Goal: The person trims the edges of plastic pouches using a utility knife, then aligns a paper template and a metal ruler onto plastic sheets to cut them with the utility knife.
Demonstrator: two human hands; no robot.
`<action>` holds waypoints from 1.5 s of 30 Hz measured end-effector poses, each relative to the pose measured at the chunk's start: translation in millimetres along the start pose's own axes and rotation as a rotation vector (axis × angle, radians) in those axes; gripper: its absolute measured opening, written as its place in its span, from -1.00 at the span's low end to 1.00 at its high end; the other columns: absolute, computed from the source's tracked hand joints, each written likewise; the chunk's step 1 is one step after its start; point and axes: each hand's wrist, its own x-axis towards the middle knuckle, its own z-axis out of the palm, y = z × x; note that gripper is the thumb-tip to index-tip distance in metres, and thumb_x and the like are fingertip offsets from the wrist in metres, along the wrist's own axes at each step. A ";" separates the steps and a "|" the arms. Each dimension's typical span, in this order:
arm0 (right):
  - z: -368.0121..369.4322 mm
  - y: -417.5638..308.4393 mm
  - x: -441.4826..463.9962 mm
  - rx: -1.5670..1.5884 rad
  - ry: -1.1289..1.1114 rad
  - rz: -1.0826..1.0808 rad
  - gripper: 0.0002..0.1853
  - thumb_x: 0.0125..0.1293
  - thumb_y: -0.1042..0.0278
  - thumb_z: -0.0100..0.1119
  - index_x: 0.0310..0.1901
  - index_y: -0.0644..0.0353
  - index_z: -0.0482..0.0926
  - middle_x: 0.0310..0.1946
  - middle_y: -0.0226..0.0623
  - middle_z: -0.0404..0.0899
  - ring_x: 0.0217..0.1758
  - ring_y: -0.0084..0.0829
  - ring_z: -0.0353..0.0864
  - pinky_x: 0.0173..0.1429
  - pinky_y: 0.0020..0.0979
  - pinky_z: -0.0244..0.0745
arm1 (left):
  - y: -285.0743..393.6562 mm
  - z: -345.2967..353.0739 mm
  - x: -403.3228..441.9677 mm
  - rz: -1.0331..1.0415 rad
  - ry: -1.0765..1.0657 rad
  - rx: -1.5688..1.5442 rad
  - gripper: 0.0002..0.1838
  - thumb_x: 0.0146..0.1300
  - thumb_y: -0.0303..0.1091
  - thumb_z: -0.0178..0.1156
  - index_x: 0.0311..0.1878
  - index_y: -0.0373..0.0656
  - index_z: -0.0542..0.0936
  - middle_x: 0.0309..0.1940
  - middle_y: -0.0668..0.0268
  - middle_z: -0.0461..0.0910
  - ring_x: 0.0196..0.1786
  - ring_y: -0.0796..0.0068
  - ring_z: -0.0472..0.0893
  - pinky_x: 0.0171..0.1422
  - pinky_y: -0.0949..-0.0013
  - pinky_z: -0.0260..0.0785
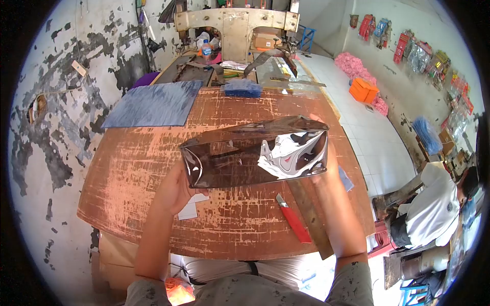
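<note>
A dark, see-through plastic case [229, 158] with glossy reflections is held up over the worn brown table [127, 188]. My left hand [178, 188] grips its lower left end, the fingers partly behind it. My right hand [322, 153] holds the right end, with most fingers hidden by the plastic. Below the case lie a red-handled cutter [294, 219], a long flat metal strip [312, 217] and small white paper pieces [189, 210].
Blue-grey sheets [155, 104] lie at the back left, and a stack of small blue pieces [242, 88] at the back middle. Behind stands a large machine [236, 33] with a bottle [206, 50]. A person in white [431, 209] sits at the right, away from the table.
</note>
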 end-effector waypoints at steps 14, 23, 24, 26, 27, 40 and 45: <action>18.4 -17.2 -19.2 -1.136 -0.101 -0.556 -0.47 0.55 0.29 0.32 0.48 0.13 0.48 0.46 -0.14 0.43 0.11 -0.38 0.71 0.29 -0.28 0.59 | 6.1 23.8 0.8 0.285 0.446 -0.039 -0.45 0.77 -0.05 -0.14 0.48 -0.30 0.45 0.32 0.02 0.67 0.31 0.21 0.72 0.31 0.08 0.70; 35.7 -30.6 -43.0 -0.786 -0.242 -0.448 -0.79 0.59 0.42 0.32 0.11 0.36 0.75 -0.09 -0.35 0.83 -0.05 -0.60 0.72 0.13 -0.48 0.60 | 19.8 29.6 1.1 -0.040 0.218 -0.022 -0.08 0.59 0.44 -0.27 0.13 -0.38 0.64 0.03 0.02 0.76 0.09 0.12 0.80 0.05 0.07 0.74; 36.9 -30.6 -43.4 -0.751 -0.233 -0.446 -0.78 0.59 0.43 0.32 0.12 0.36 0.76 -0.11 -0.35 0.83 -0.06 -0.62 0.71 0.10 -0.49 0.60 | 20.9 35.5 -0.2 -0.034 0.231 0.027 -0.05 0.57 0.48 -0.26 0.10 -0.37 0.65 0.00 0.04 0.75 0.09 0.11 0.80 0.04 0.05 0.72; 35.3 -29.6 -44.7 -0.736 -0.236 -0.431 -0.78 0.59 0.43 0.32 0.12 0.36 0.76 -0.12 -0.35 0.83 -0.07 -0.63 0.71 0.08 -0.50 0.60 | 21.6 38.1 -3.0 -0.026 0.247 0.076 -0.03 0.54 0.52 -0.26 0.06 -0.37 0.65 -0.02 0.05 0.75 0.10 0.09 0.80 0.02 0.04 0.71; 34.6 -29.3 -44.7 -0.720 -0.237 -0.418 -0.78 0.59 0.43 0.32 0.13 0.36 0.76 -0.13 -0.36 0.82 -0.08 -0.63 0.71 0.06 -0.50 0.60 | 21.2 37.3 -4.5 -0.021 0.241 0.096 -0.05 0.55 0.51 -0.26 0.06 -0.35 0.65 -0.01 0.05 0.75 0.10 0.10 0.79 0.01 0.06 0.71; 32.8 -24.2 -42.0 -0.725 -0.221 -0.431 -0.77 0.59 0.41 0.33 0.13 0.36 0.76 -0.23 -0.40 0.81 -0.19 -0.67 0.68 -0.04 -0.54 0.58 | 17.6 37.9 -16.9 0.047 0.280 0.305 -0.30 0.67 0.24 -0.18 0.21 -0.27 0.61 -0.06 0.15 0.73 -0.10 0.31 0.74 -0.23 0.29 0.55; 29.0 -19.0 -37.8 -0.682 -0.206 -0.363 -0.75 0.63 0.40 0.27 0.18 0.35 0.73 -0.15 -0.41 0.80 -0.10 -0.71 0.66 0.01 -0.56 0.56 | 14.4 40.5 -22.6 0.112 0.372 0.486 -0.52 0.67 0.07 0.00 -0.05 -0.21 0.65 -0.21 0.25 0.72 -0.26 0.45 0.69 -0.34 0.37 0.41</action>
